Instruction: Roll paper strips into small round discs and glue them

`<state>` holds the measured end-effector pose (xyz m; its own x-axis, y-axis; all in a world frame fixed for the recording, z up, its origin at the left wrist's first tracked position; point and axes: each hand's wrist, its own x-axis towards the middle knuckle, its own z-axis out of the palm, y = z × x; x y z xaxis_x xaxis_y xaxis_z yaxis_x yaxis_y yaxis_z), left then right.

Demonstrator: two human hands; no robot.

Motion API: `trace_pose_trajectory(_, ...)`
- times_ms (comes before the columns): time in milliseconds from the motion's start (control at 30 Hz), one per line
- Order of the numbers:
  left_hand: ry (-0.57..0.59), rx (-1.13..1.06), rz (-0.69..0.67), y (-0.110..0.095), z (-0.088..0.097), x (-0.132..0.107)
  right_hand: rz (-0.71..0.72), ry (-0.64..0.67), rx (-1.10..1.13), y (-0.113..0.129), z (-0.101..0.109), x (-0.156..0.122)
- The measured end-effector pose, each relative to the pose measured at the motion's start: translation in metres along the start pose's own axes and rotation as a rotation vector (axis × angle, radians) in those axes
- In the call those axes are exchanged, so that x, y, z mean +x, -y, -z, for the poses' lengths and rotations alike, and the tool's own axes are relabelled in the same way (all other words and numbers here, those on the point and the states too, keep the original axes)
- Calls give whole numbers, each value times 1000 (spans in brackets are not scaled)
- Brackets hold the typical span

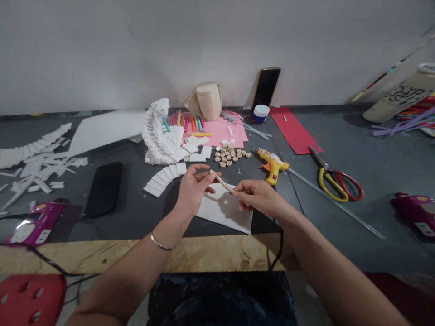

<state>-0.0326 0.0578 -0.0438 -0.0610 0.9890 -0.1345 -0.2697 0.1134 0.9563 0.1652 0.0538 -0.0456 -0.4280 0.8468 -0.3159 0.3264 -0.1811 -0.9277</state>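
Note:
A thin beige strip stretches between my hands above a white sheet. My left hand pinches its far-left end between thumb and fingers. Its other end is gripped in the fingertips of my right hand. Just beyond the strip, several small beige rolled discs lie in a cluster, with a few white ones at their top. Square white pieces fan out to the left of my left hand. A yellow glue gun rests past my right hand, its nozzle pointing toward the discs.
A clear glue stick and scissors lie right. Behind are a beige roll, markers, a small jar and a leaning phone. Left are another phone, a purple glue gun and white scraps.

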Motion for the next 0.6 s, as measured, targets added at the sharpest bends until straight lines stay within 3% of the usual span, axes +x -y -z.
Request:
trace_pose_trajectory(300,1,-7,92,-2,9,5,35,54,117,2,1,1)
trace_pose_trajectory(600,-7,458,-63,2,28,7,-34,138,54,0,-8,-2)
